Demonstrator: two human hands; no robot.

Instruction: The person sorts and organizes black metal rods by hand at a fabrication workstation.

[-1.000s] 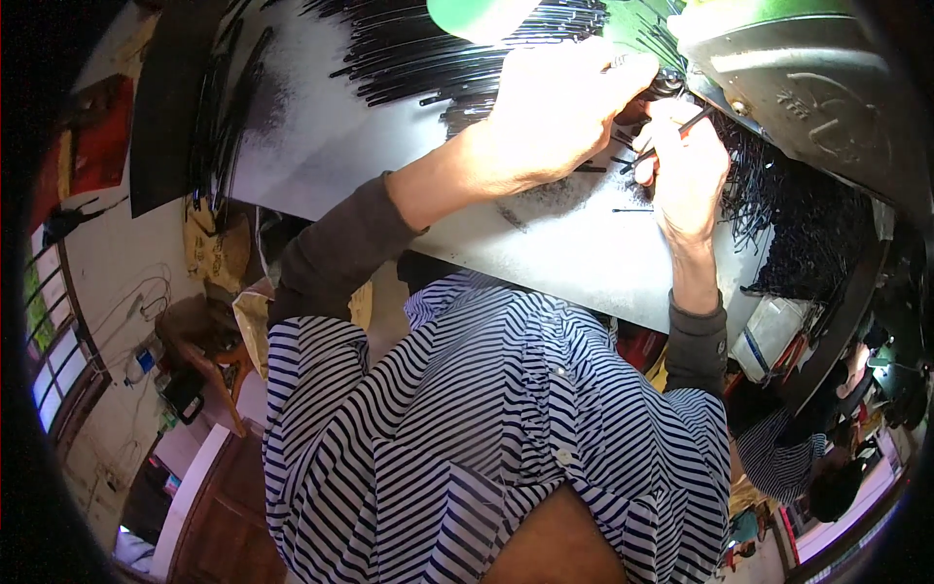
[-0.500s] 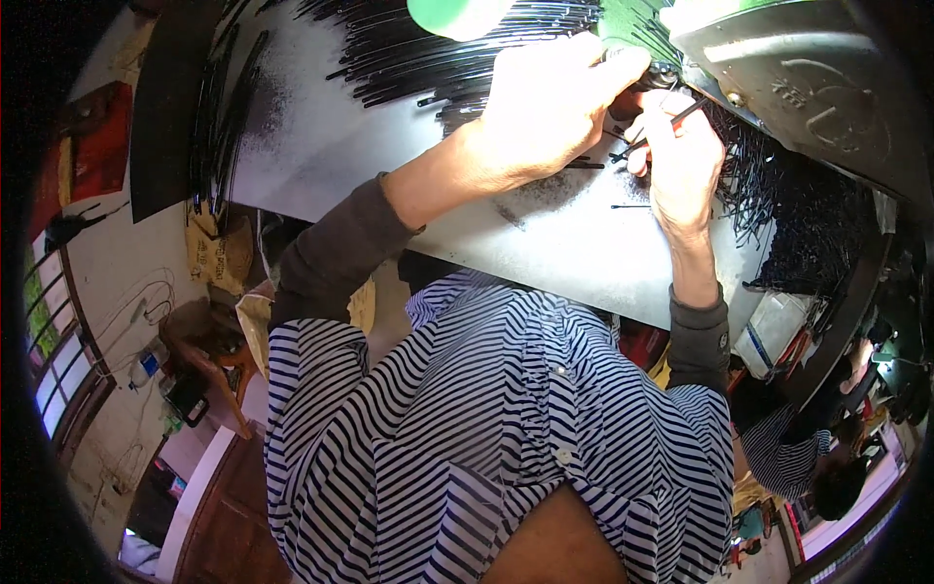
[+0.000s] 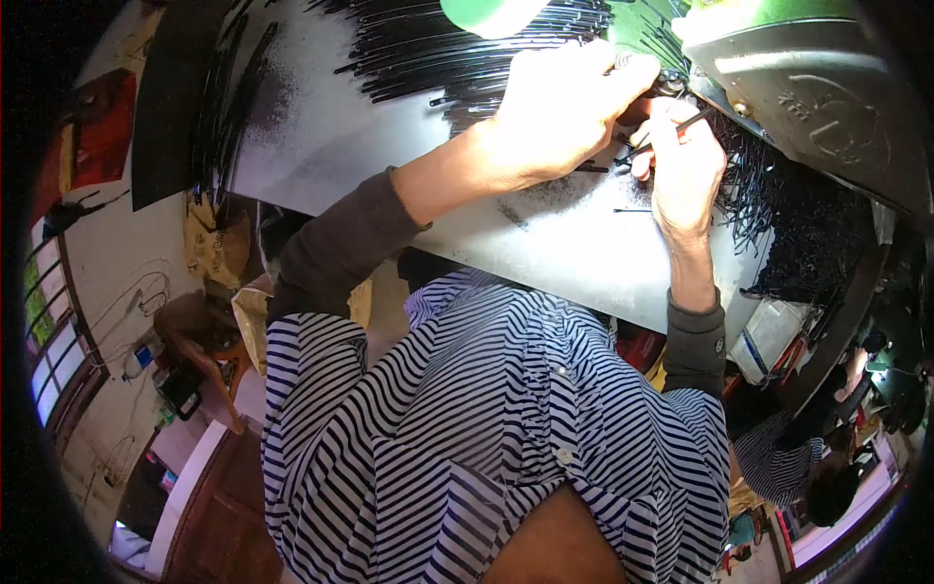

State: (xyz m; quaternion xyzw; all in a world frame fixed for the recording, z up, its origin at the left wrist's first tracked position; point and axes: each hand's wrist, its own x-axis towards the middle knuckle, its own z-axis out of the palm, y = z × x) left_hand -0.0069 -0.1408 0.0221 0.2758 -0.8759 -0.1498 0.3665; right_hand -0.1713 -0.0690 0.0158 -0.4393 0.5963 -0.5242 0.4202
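Note:
Under a bright lamp, my left hand (image 3: 564, 112) is closed, its thumb and fingers pressed together beside a small dark metal part (image 3: 669, 82) of the green machine (image 3: 808, 92). What lies between those fingers is hidden by the hand and the glare. Just right of it, my right hand (image 3: 687, 175) pinches a thin black rod (image 3: 695, 120), which slants across the fingers. A single black rod (image 3: 634, 210) lies on the pale metal worktop (image 3: 564, 253) below the hands. Many more black rods (image 3: 418, 49) are laid side by side beyond my left hand.
A tangled heap of thin black pieces (image 3: 808, 229) covers the right of the worktop. More long black rods (image 3: 229, 107) lie at the far left. A green lamp shade (image 3: 491, 15) hangs over the top. At the right, another person in a striped top (image 3: 778, 457) is near a white box (image 3: 771, 336).
The whole view has shifted slightly, with the worktop and machine now a little farther right. Both hands keep nearly the same grip and place by the machine.

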